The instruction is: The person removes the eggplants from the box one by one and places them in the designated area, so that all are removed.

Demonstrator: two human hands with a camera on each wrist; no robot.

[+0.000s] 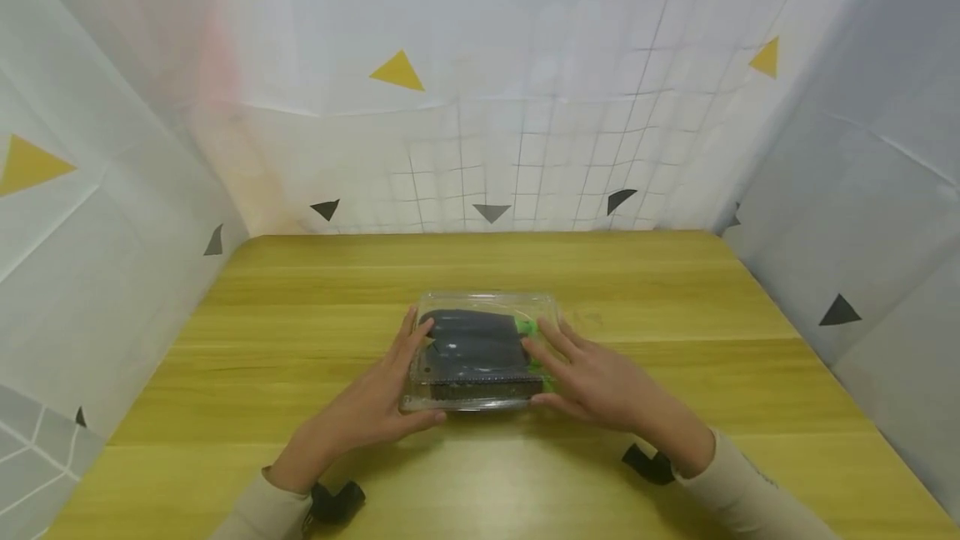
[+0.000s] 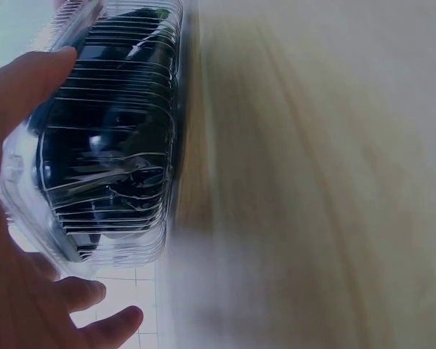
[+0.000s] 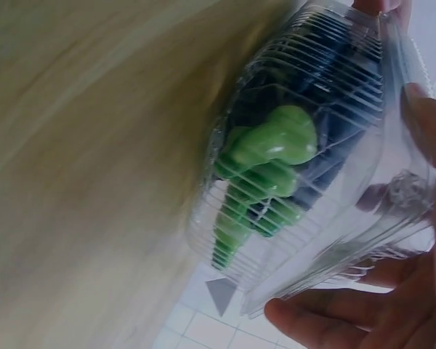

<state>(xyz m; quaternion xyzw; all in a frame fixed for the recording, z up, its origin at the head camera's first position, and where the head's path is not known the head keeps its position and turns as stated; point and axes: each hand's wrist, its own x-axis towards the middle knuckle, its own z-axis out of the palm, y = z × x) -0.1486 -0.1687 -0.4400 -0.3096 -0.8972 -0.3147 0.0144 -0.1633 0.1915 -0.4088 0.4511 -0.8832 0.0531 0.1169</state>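
A clear plastic clamshell box [image 1: 487, 397] sits between both hands, its ridged side facing the body. Inside lie dark, glossy eggplants [image 1: 476, 340] with bright green stems [image 3: 272, 149] at the right end. My left hand [image 1: 375, 398] grips the box's left end, thumb along the near side and fingers reaching over the far part. At the right end my right hand [image 1: 603, 377] holds the box, with fingers spread over the lid [image 3: 381, 196] and the thumb low at the near rim.
The box is over a yellow wood-grain table [image 1: 300, 298]. White sheets [image 1: 495, 40] with yellow and dark triangles close in the back and sides. Dark wrist devices [image 1: 337, 502] hang below both sleeves.
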